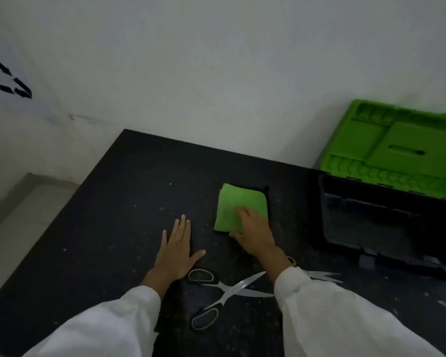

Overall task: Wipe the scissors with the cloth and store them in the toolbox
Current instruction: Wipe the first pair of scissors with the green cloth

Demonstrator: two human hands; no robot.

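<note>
Black speckled table (108, 202) is seen from above, set against a white wall (216, 60).

- Green folded cloth (232, 202), dark-edged, is laid flat near table centre.
- Right hand (254, 234) is placed on the cloth's 5 o'clock corner. Its fingers (242, 212) are curved over the top and the thumb is set against the near edge, so the corner is pinched. Image is blurred there, so grip depth is not resolved.
- Left hand (177, 251) is laid palm-down on the table at 8 o'clock of the cloth, just beside it and not touching. Fingers are straight, thumb is spread, nothing is held.
- Scissors (229, 289) are found at 6 o'clock of the cloth, flat on the table and untouched by either hand. Blades are spread wide, handles are black. One blade tip is covered by the right white sleeve (332, 318).
- Toolbox (371, 217) is located at 3 o'clock of the cloth, apart from it. Body is black, and the green lid (397, 150) is swung open against the wall.
- A black recycling mark (8, 78) is visible at 10 o'clock, on a white surface.
</note>
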